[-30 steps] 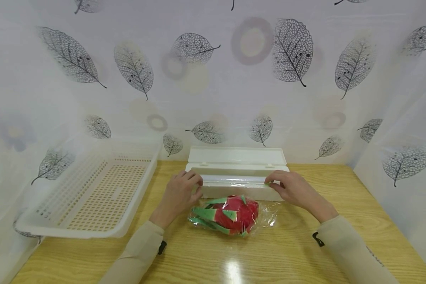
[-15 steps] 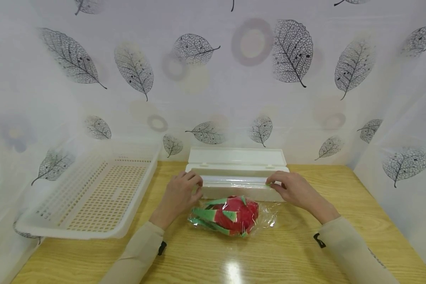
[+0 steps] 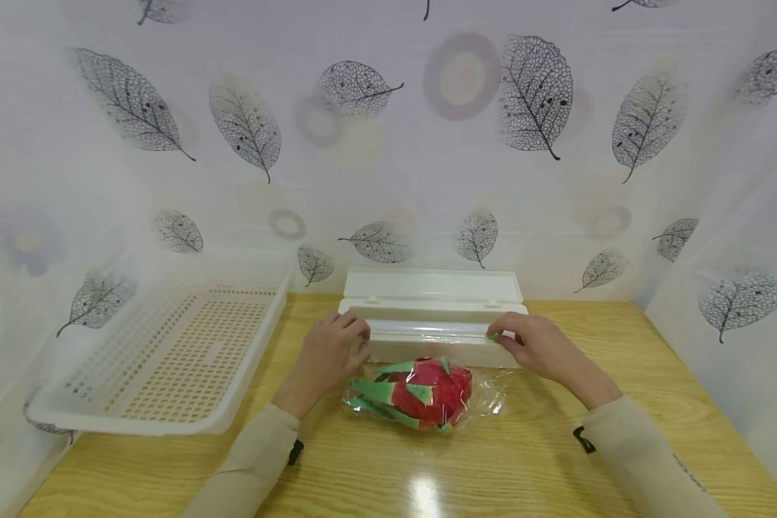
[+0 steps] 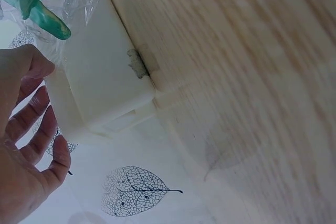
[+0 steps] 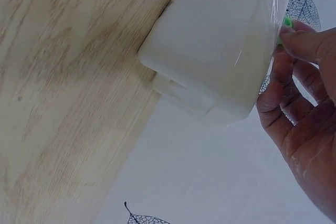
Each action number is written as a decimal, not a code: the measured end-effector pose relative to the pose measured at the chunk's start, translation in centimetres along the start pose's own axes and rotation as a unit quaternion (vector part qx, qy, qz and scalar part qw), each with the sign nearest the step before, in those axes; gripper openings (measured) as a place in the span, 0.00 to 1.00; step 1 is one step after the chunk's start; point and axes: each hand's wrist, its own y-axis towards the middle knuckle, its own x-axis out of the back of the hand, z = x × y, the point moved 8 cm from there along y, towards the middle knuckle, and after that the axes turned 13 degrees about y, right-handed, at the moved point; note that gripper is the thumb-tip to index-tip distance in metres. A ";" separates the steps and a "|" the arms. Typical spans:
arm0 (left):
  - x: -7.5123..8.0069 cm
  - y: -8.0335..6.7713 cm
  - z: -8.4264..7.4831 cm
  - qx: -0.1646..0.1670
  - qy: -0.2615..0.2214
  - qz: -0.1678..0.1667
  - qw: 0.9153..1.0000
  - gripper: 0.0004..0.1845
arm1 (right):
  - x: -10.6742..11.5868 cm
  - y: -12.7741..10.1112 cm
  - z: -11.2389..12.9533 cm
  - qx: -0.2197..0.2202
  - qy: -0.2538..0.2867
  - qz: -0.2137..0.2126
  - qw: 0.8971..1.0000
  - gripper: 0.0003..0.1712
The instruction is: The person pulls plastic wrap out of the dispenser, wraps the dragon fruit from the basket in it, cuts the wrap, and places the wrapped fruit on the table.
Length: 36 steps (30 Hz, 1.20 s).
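Leaf-print curtain (image 3: 388, 144), glossy wooden table (image 3: 427, 475)

bright, even light from overhead leaves a white glare spot on the wooden table (image 3: 425, 496) near its front edge; shadows are faint, wrist views soft, head view bowed at the edges.

You worked in a staged home-kitchen booth: leaf-print curtain (image 3: 388, 129) filled the upper frame, wooden table (image 3: 375, 467) below, white basket (image 3: 168, 352) lower left.
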 end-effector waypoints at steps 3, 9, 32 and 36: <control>0.0 0.0 0.0 -0.001 -0.002 0.001 1.000 0.04 | 0.0 0.0 0.0 0.000 0.000 0.000 1.000 0.10; -0.1 0.0 0.0 0.002 -0.007 0.005 1.000 0.04 | 0.0 -0.1 -0.1 -0.008 -0.002 0.002 1.000 0.10; 0.0 0.0 0.0 0.008 0.001 0.007 1.000 0.04 | 0.3 -0.3 0.1 0.015 -0.026 -0.010 0.999 0.12; 0.0 -0.1 0.0 0.008 0.000 0.008 1.000 0.03 | 0.3 -0.4 0.4 0.031 -0.026 -0.017 0.999 0.13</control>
